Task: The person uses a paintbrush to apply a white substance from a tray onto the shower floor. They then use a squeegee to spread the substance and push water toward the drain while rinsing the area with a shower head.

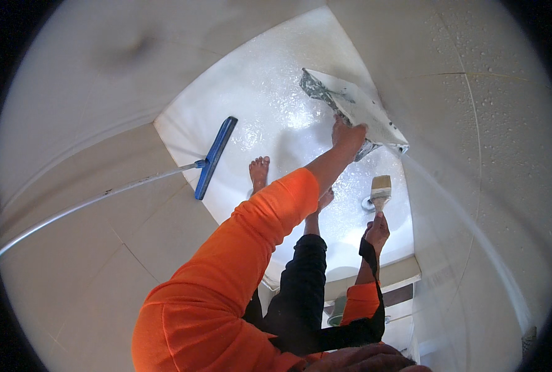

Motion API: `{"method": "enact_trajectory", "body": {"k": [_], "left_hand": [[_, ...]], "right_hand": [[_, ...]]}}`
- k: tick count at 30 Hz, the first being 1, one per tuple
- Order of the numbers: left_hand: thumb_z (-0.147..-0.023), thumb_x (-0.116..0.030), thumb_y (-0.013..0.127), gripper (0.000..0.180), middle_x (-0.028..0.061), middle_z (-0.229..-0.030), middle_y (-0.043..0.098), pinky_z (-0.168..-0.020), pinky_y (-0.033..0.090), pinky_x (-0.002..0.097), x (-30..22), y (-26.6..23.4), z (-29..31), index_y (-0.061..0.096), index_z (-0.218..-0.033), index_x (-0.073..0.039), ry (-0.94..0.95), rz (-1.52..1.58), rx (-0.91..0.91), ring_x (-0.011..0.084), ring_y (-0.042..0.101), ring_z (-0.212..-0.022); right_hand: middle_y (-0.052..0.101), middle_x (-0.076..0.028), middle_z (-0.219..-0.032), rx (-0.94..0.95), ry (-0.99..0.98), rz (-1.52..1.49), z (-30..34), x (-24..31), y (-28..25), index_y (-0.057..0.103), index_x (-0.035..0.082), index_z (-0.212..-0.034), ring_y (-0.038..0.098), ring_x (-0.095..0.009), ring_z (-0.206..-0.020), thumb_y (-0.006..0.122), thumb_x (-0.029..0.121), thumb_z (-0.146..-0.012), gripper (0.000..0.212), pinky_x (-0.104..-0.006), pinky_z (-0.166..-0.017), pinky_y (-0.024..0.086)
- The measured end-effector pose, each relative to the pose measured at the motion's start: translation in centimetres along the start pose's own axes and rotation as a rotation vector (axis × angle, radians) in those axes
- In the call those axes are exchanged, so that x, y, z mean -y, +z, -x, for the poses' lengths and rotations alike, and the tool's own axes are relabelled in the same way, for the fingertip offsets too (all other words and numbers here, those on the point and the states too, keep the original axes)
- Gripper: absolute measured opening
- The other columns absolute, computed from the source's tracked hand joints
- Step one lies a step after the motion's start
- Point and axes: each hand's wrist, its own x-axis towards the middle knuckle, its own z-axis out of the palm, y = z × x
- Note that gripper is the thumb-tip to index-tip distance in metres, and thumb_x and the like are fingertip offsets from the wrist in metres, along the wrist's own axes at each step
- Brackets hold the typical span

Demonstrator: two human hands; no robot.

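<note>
My left hand (348, 135) reaches forward and grips the near edge of a white tray-like panel (366, 115), which has a dark, whitish-smeared side. The panel is held tilted above the wet white basin floor (276, 74), against the right wall. A stream of water (468, 220) runs from the lower right to the panel's right corner. Nearer to me, my right hand (377, 230) is closed round the handle of a paintbrush (381, 189), its bristles pointing up and away. A black strap (369, 251) hangs by the right wrist. The left fingertips are partly hidden behind the panel.
A blue floor squeegee (217, 156) leans across the basin's left edge, its long pole reaching left. My bare feet stand in the basin. A round drain cover (368, 203) lies beside the paintbrush. Tiled walls (505, 111) surround the basin; droplets cover the right one.
</note>
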Motion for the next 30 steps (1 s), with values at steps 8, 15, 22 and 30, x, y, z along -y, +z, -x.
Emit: {"method": "enact_trajectory", "body": {"k": [8, 15, 22, 30], "left_hand": [[-0.084, -0.013, 0.061, 0.044, 0.0183, -0.110, 0.060, -0.080, 0.049, 0.0347, -2.6, -1.7, 0.1, 0.049, -0.123, 0.004, -0.109, 0.125, 0.022, 0.0269, 0.061, -0.096], [-0.079, -0.005, 0.059, 0.037, 0.0184, -0.103, 0.063, -0.074, 0.052, 0.0342, -3.8, -5.4, 1.8, 0.055, -0.112, 0.010, -0.141, 0.168, 0.213, 0.0261, 0.065, -0.085], [-0.079, -0.009, 0.062, 0.032, 0.0151, -0.094, 0.069, -0.072, 0.051, 0.0286, -3.5, -10.4, 0.0, 0.062, -0.109, 0.001, 0.066, -0.288, 0.295, 0.0185, 0.067, -0.082], [-0.079, 0.000, 0.056, 0.044, 0.0095, -0.100, 0.066, -0.078, 0.049, 0.0256, -5.0, -15.3, -0.2, 0.054, -0.123, 0.003, 0.139, -0.470, 0.535, 0.0131, 0.062, -0.086]], "right_hand": [[0.038, 0.006, -0.052, -0.033, 0.014, 0.028, -1.6, -2.2, -1.0, 0.062, 0.000, -0.106, 0.031, -0.002, -0.044, 0.051, 0.031, -0.095, 0.034, -0.0222, -0.039, 0.023], [0.040, 0.005, -0.052, -0.043, -0.006, 0.146, -2.7, -5.2, -2.3, 0.062, 0.000, -0.103, 0.034, -0.003, -0.044, 0.049, 0.032, -0.096, 0.036, -0.0230, -0.040, 0.024], [0.035, 0.005, -0.053, -0.022, -0.005, 0.094, -1.1, -4.3, -2.4, 0.060, -0.001, -0.107, 0.031, -0.004, -0.045, 0.047, 0.031, -0.096, 0.037, -0.0237, -0.039, 0.023], [0.045, 0.005, -0.068, 0.104, -0.445, 0.271, -3.8, 2.4, 2.1, 0.053, 0.002, -0.127, 0.037, -0.003, -0.057, 0.051, 0.022, -0.096, 0.038, -0.0203, -0.048, 0.031]]}}
